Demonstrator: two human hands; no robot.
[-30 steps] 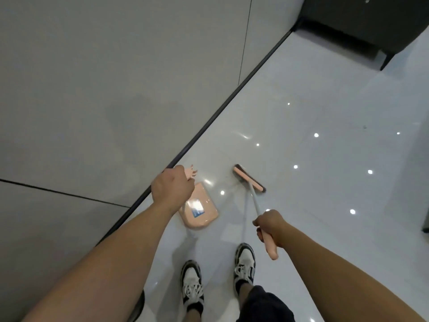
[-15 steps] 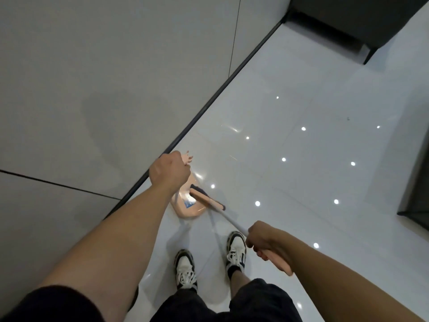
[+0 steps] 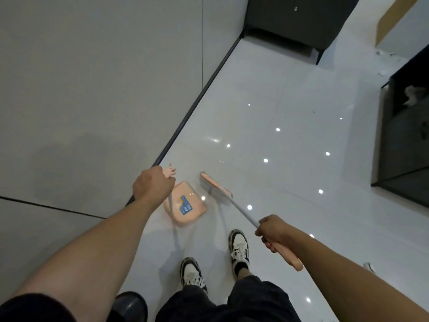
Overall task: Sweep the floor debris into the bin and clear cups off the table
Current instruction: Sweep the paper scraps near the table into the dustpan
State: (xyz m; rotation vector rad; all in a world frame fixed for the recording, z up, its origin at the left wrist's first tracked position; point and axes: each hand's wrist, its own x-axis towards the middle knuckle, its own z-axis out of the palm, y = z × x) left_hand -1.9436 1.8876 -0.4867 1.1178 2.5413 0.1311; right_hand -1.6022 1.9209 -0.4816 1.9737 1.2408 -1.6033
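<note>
My left hand (image 3: 152, 185) grips the top of the upright handle of a peach dustpan (image 3: 185, 204), which sits on the glossy white floor by the wall's dark skirting. A blue label shows inside the pan. My right hand (image 3: 272, 230) grips the peach grip of a broom (image 3: 216, 188) with a white shaft. The broom's head rests on the floor just right of the pan's mouth, a small gap between them. A small dark speck of debris (image 3: 313, 111) lies farther out on the floor.
A grey wall (image 3: 92, 89) runs along the left. A dark cabinet (image 3: 299, 22) stands at the far end and a dark table (image 3: 404, 145) at the right. A dark round bin (image 3: 130, 306) sits by my left leg. White scraps (image 3: 369, 267) lie at the right.
The broom head has swung out of the dustpan, back onto the floor to its right. My left hand keeps its hold on the pan handle. The view has tilted up toward the cabinet.
</note>
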